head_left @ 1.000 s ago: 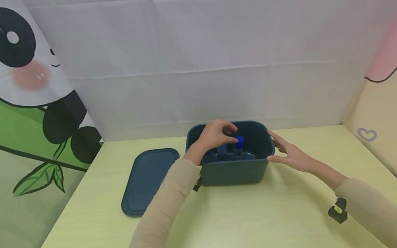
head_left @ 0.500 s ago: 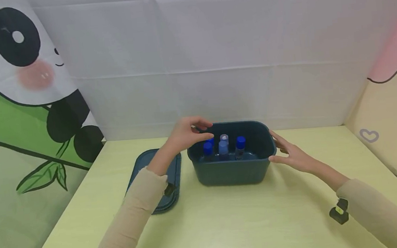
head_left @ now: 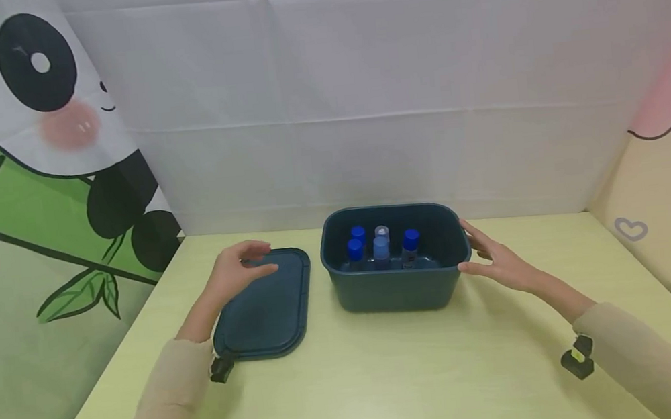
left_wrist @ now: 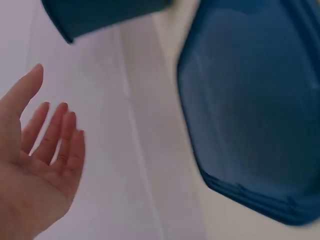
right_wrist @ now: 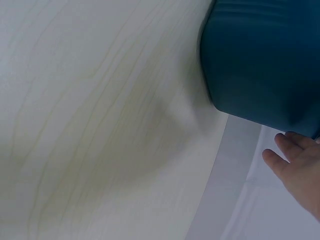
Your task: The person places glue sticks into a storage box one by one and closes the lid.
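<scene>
A dark teal plastic bin (head_left: 395,293) stands at the back of the table. Inside it, several small bottles are upright, most with blue caps (head_left: 411,237) and one with a clear top (head_left: 381,231). To its left lies a flat lid (head_left: 269,310) of the same colour. My left hand (head_left: 232,270) is over the lid's upper left part, its fingers relaxed and nothing in them; the left wrist view shows the bare palm (left_wrist: 45,180). My right hand (head_left: 501,268) rests against the bin's right end with fingers extended, thumb at the near corner of the rim.
The pale yellow tabletop (head_left: 388,380) stretches in front of the bin and lid. A white cloth wall (head_left: 373,98) rises right behind the table. Printed panels with a panda (head_left: 48,122) and a heart (head_left: 631,228) stand at either side.
My left hand has moved left, from above the bottles in the bin out to the lid, and the bottles have come into full view. My right hand has stayed at the bin's end.
</scene>
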`<control>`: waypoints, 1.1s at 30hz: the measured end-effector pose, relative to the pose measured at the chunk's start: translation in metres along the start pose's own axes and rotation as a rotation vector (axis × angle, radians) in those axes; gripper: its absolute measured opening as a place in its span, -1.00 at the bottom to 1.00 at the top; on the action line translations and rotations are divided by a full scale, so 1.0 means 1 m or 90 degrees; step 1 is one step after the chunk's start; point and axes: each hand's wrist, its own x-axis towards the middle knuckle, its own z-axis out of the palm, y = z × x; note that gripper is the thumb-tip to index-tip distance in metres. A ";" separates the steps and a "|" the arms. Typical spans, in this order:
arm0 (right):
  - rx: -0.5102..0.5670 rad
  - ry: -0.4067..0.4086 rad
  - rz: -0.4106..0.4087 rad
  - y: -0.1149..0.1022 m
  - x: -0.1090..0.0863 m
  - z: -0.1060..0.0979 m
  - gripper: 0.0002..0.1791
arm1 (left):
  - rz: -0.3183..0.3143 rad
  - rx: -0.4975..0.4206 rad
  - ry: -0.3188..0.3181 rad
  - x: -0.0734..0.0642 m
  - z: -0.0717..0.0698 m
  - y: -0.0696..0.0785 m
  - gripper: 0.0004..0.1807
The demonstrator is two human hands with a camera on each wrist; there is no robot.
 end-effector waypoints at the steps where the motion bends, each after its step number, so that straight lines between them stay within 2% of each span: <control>1: 0.000 -0.001 0.001 0.000 0.000 0.000 -0.11 | -0.024 0.014 -0.007 -0.004 -0.002 -0.011 -0.38; 4: 0.000 0.000 0.003 0.000 0.000 0.000 -0.11 | -0.081 0.046 -0.034 -0.013 -0.010 -0.041 -0.24; 7: 0.001 0.000 0.003 0.000 -0.001 0.001 -0.11 | -0.138 0.065 -0.061 -0.023 -0.017 -0.064 -0.14; 10: 0.002 0.000 0.004 0.000 -0.001 0.001 -0.11 | -0.182 0.070 -0.088 -0.032 -0.020 -0.079 -0.08; 13: 0.003 0.001 0.004 0.000 -0.002 0.002 -0.11 | -0.209 0.070 -0.116 -0.038 -0.022 -0.088 -0.04; 16: 0.005 0.003 0.002 0.000 -0.003 0.002 -0.11 | -0.215 0.078 -0.138 -0.042 -0.021 -0.095 -0.04; 19: 0.005 0.002 0.003 -0.001 -0.003 0.002 -0.12 | -0.205 0.084 -0.147 -0.043 -0.020 -0.100 -0.11; 23: 0.009 0.004 0.002 -0.002 -0.003 0.003 -0.12 | -0.183 0.094 -0.133 -0.044 -0.020 -0.102 -0.30; 26: 0.011 0.004 0.001 -0.003 -0.002 0.003 -0.12 | -0.186 0.095 -0.127 -0.044 -0.022 -0.103 -0.40; 33: 0.014 0.007 0.003 -0.003 -0.002 0.003 -0.12 | -0.182 0.077 -0.133 -0.042 -0.023 -0.105 -0.45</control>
